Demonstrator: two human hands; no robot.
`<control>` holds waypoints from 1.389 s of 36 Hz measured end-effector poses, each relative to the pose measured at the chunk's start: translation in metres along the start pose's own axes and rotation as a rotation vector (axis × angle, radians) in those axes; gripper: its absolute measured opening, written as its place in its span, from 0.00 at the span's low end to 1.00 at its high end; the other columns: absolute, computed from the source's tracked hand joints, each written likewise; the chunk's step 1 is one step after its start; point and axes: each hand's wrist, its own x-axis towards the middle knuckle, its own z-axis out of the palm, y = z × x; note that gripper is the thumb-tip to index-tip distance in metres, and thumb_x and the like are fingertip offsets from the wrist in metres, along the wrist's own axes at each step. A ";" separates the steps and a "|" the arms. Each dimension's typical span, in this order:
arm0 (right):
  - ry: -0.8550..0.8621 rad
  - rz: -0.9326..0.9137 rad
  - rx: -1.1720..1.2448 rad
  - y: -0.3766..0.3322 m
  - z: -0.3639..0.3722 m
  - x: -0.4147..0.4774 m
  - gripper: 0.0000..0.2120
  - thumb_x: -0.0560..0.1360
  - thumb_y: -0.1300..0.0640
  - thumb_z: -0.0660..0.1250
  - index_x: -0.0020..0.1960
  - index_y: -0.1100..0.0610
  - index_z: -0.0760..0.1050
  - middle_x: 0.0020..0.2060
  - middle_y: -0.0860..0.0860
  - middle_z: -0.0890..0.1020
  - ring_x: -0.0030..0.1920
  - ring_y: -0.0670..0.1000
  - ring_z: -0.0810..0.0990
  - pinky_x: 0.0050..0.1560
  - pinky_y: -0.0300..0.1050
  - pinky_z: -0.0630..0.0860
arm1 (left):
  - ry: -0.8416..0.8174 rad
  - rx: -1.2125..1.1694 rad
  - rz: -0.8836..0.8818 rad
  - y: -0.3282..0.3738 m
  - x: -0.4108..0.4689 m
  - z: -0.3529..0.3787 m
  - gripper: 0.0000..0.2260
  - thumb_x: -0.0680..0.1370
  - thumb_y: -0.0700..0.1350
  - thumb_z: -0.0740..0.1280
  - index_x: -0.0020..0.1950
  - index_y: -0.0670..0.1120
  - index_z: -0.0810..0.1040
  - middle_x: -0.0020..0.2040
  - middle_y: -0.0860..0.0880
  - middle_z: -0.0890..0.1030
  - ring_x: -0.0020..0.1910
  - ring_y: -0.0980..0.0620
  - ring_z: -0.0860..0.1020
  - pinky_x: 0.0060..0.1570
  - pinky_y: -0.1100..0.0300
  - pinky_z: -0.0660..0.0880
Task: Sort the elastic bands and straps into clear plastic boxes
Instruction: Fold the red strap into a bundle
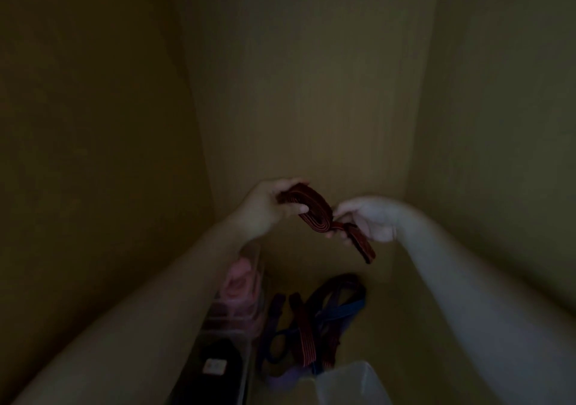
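Observation:
In dim light, a dark red striped strap (pixel 314 209), partly coiled, is held up in front of the back wall. My left hand (pixel 268 208) grips the coil's upper left end, thumb across it. My right hand (pixel 371 219) pinches the strap's loose tail, which hangs down to the right. Below lies a tangle of red, blue and purple straps (pixel 314 320). A clear plastic box (pixel 246 283) on the left holds pink rolled bands. A second clear box (pixel 349 383) shows at the bottom edge.
Plain yellowish walls close in on the left (pixel 93 155), back and right, like the inside of a cupboard. A dark compartment (pixel 215 370) with a small white label sits in front of the pink bands, at the bottom left.

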 end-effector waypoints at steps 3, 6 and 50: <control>0.010 0.028 0.040 0.003 0.003 0.003 0.13 0.80 0.61 0.58 0.59 0.65 0.76 0.44 0.57 0.82 0.37 0.48 0.78 0.37 0.39 0.77 | -0.082 0.150 0.063 0.002 0.002 0.002 0.25 0.72 0.33 0.71 0.66 0.49 0.72 0.50 0.55 0.77 0.47 0.70 0.76 0.53 0.72 0.69; 0.001 0.023 0.151 0.005 0.004 0.005 0.17 0.79 0.62 0.60 0.65 0.67 0.71 0.50 0.61 0.80 0.44 0.52 0.81 0.41 0.41 0.80 | -0.131 0.350 0.134 0.006 0.001 0.007 0.25 0.73 0.35 0.71 0.69 0.45 0.72 0.47 0.59 0.72 0.48 0.64 0.73 0.51 0.75 0.66; 0.070 -0.183 -0.038 0.060 0.001 0.005 0.28 0.71 0.69 0.68 0.70 0.57 0.70 0.65 0.58 0.76 0.60 0.54 0.78 0.62 0.50 0.75 | -0.010 -0.250 -0.301 -0.016 -0.046 0.050 0.35 0.69 0.29 0.73 0.72 0.44 0.64 0.57 0.50 0.75 0.48 0.58 0.78 0.47 0.64 0.79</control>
